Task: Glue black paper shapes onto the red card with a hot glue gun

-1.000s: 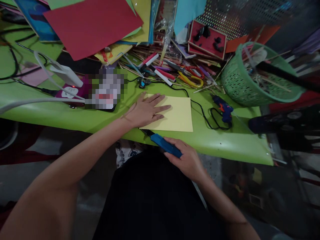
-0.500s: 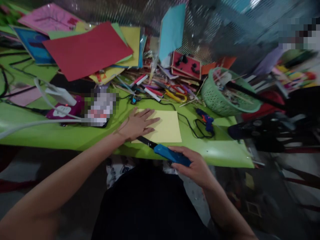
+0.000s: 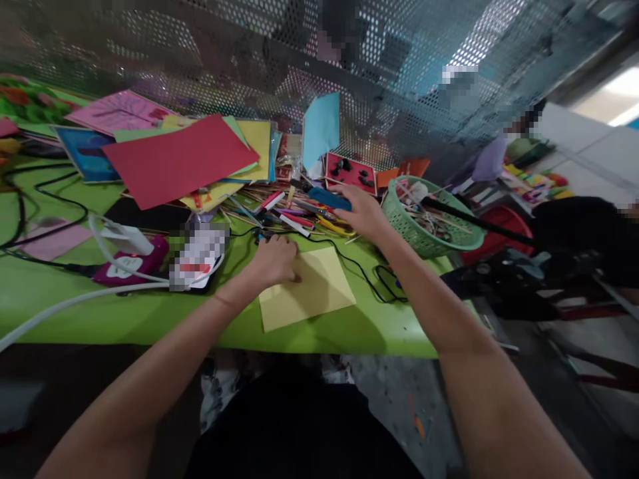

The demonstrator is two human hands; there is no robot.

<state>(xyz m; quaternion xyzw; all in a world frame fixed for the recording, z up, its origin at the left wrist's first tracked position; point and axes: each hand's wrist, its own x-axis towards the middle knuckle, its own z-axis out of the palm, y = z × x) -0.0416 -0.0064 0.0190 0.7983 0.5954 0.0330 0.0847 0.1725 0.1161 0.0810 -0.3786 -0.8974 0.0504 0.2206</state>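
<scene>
My right hand (image 3: 363,211) is stretched out over the pile of sticks and pens and grips the end of a blue utility knife (image 3: 329,198). The knife lies across the pile's top, and its blade end is lost among the clutter. My left hand (image 3: 278,258) rests at the upper left of a pale yellow sheet of paper (image 3: 319,293), thumb apart on the sheet, fingers bent forward and partly hidden. Just beyond those fingers is a small blue and black object (image 3: 262,234), whose kind is unclear.
Marker pens (image 3: 294,225) and yellow-handled scissors (image 3: 333,226) lie in the pile. A green basket (image 3: 424,246) stands right. Red card (image 3: 174,159) leans at the back left. A purple power adapter (image 3: 130,266) with white cables sits left, and a black cord (image 3: 362,266) crosses the green table (image 3: 389,326).
My right hand has carried the utility knife from the sheet's front edge up to the pile. The left hand has lifted from lying flat and bent its fingers. The yellow sheet has turned slightly.
</scene>
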